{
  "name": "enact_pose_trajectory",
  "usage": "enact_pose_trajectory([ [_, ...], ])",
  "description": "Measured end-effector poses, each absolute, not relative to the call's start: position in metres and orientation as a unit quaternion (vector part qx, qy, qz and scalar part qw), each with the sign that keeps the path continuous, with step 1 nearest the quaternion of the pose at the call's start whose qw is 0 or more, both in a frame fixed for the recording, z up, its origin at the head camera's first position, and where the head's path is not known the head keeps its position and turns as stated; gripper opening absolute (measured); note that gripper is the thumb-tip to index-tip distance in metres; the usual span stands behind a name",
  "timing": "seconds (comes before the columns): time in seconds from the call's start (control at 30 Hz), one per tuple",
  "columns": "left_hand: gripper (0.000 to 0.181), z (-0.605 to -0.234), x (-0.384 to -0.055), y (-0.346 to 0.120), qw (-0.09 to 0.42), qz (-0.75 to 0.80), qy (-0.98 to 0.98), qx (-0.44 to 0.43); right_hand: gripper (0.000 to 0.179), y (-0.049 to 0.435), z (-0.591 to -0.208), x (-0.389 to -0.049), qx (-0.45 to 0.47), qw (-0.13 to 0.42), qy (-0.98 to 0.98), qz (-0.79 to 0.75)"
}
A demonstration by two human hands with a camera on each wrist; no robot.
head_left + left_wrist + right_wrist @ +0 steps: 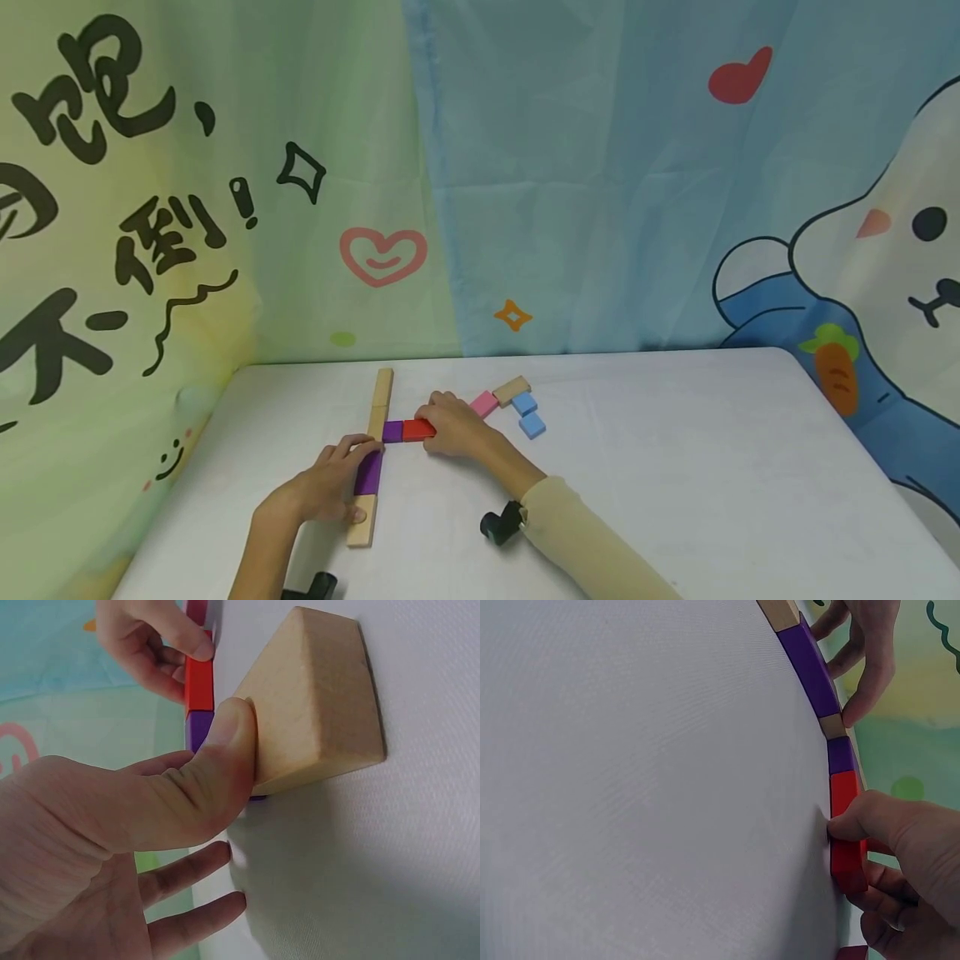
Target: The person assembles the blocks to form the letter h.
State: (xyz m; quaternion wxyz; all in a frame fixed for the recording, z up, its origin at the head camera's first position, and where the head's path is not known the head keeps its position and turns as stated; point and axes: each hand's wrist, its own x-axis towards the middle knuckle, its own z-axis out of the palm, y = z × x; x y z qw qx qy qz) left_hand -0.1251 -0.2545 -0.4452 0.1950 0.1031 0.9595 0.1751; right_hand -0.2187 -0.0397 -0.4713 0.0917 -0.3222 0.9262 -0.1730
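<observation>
Your right hand (456, 427) pinched the red block (416, 430) between thumb and fingers, its end against the small purple block (393, 432) on the desk (712, 475). Your left hand (326, 482) was spread beside the long purple block (367, 475), thumb on the near wooden block (362, 533), other fingers mostly straight — touching, not gripping. Best approach, probably: keep red in line with small purple while the left steadied the row — sideways pressure risked skewing it. Right wrist view showed red's far end, hidden in the head view; only the latter showed the blue blocks (532, 426).
</observation>
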Motion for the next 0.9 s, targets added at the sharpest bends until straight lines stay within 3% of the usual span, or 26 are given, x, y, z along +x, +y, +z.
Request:
enact_pose_trajectory([
  [0.33,0.093,-0.444,-0.124,-0.254,0.191,0.183,0.957,0.114,0.037,-0.039,-0.472,-0.218,-0.322,0.098,0.922,-0.189],
  [0.57,0.093,-0.445,-0.125,-0.255,0.189,0.175,0.96,0.111,0.052,-0.03,-0.464,-0.213,-0.316,0.085,0.926,-0.188],
  [0.9,0.093,-0.445,-0.125,-0.254,0.195,0.178,0.959,0.103,0.053,0.067,-0.444,-0.184,-0.281,0.073,0.912,-0.289],
])
